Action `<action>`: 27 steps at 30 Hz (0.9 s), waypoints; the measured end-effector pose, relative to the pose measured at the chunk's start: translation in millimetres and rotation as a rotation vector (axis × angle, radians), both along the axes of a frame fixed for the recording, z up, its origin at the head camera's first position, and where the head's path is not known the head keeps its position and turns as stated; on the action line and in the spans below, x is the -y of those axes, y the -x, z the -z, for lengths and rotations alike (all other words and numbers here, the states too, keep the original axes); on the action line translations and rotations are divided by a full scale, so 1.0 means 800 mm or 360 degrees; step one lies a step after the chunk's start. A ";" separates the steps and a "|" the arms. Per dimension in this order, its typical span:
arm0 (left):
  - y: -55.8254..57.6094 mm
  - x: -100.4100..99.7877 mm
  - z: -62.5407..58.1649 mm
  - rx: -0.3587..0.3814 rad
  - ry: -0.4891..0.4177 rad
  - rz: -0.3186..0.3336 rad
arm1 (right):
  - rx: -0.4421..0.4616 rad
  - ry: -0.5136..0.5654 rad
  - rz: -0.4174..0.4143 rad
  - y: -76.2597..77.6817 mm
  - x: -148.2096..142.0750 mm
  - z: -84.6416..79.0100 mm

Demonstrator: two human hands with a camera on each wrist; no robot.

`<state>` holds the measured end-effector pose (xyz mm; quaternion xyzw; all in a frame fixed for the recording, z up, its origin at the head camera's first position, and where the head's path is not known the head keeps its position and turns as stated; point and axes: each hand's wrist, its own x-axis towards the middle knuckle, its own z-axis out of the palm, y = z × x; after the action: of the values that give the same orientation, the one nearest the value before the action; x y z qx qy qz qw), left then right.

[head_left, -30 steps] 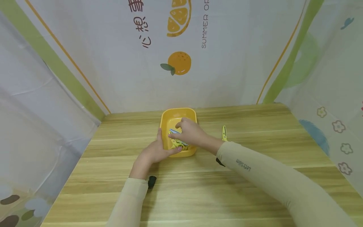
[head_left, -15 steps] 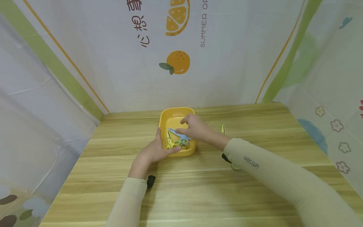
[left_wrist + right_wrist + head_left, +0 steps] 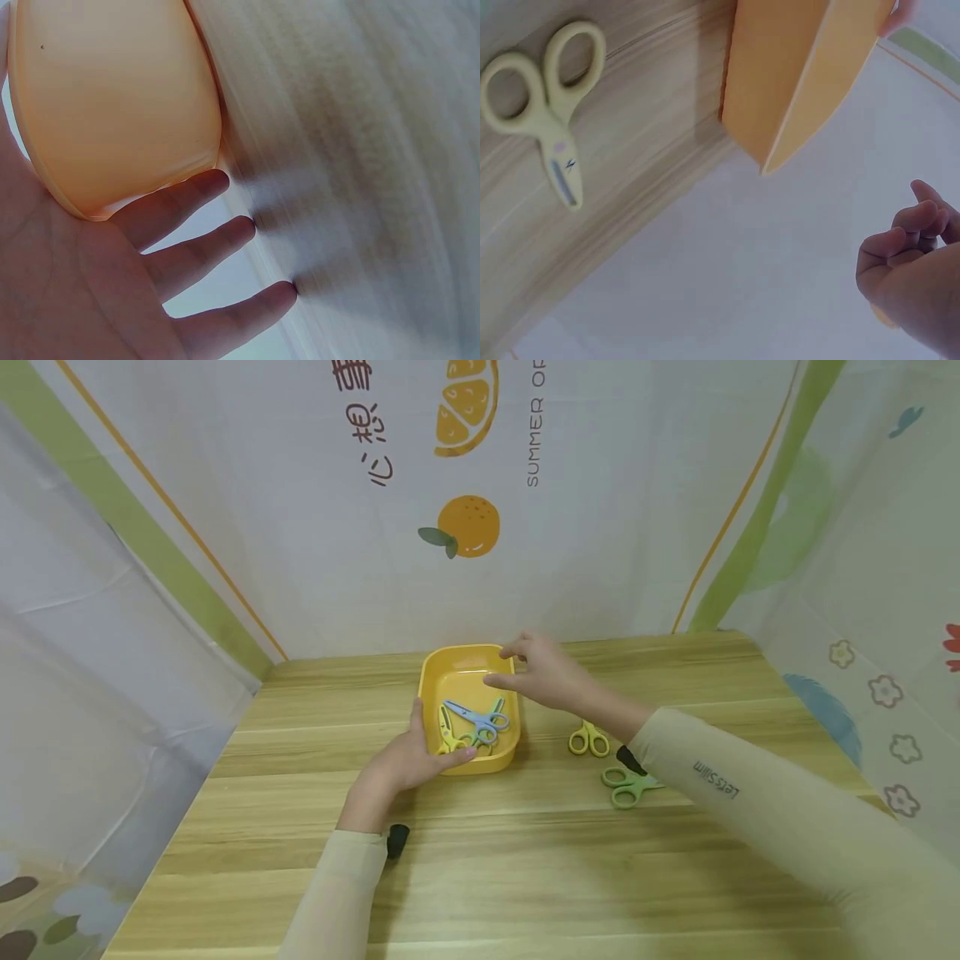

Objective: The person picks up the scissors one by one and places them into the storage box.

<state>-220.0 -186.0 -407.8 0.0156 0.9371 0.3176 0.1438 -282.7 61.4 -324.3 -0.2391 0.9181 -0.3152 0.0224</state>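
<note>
A yellow plastic bin (image 3: 491, 765) stands at the back of the table. My left hand (image 3: 405, 762) holds its near left corner, thumb over the near rim and fingers along the outside wall. In the left wrist view, several fingers reach down beside the bin (image 3: 120, 105) to the tabletop. Inside, blue scissors (image 3: 483, 725) lie across green scissors (image 3: 498, 704), with yellow scissors (image 3: 446, 723) at the left. Above the right rim hovers my right hand (image 3: 547, 677), empty, thumb extended and fingers loosely bent, also visible in the right wrist view.
Right of the bin, yellow scissors (image 3: 588, 727) lie on the wooden table (image 3: 495, 860), blades hidden under my right forearm. Green scissors (image 3: 636, 782) lie nearer me, partly behind the sleeve (image 3: 720, 785). A printed white curtain (image 3: 600, 527) hangs behind the table's back edge.
My right hand has come up and away to the right from inside the bin, uncovering the blue scissors there and the scissors' handles on the table. My left hand stays at the bin.
</note>
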 end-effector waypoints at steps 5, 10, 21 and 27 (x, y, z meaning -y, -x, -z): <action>0.000 -0.001 0.001 -0.0003 -0.0025 0.0006 | 0.0004 -0.0010 0.0023 -0.009 -0.022 -0.010; 0.000 -0.002 -0.001 -0.0013 -0.0017 0.0015 | -0.0037 -0.0010 0.0060 -0.022 -0.044 -0.022; -0.002 0.001 -0.003 -0.0002 0.0025 0.0009 | -0.0058 -0.0068 0.0091 -0.034 -0.080 -0.026; -0.001 -0.001 -0.002 0.0015 0.0043 -0.0004 | -0.0010 -0.0223 0.0199 -0.032 -0.092 -0.002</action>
<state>-219.1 -185.2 -406.0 0.0109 0.9406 0.3052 0.1480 -256.7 135.3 -322.3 -0.1802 0.9511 -0.2503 0.0166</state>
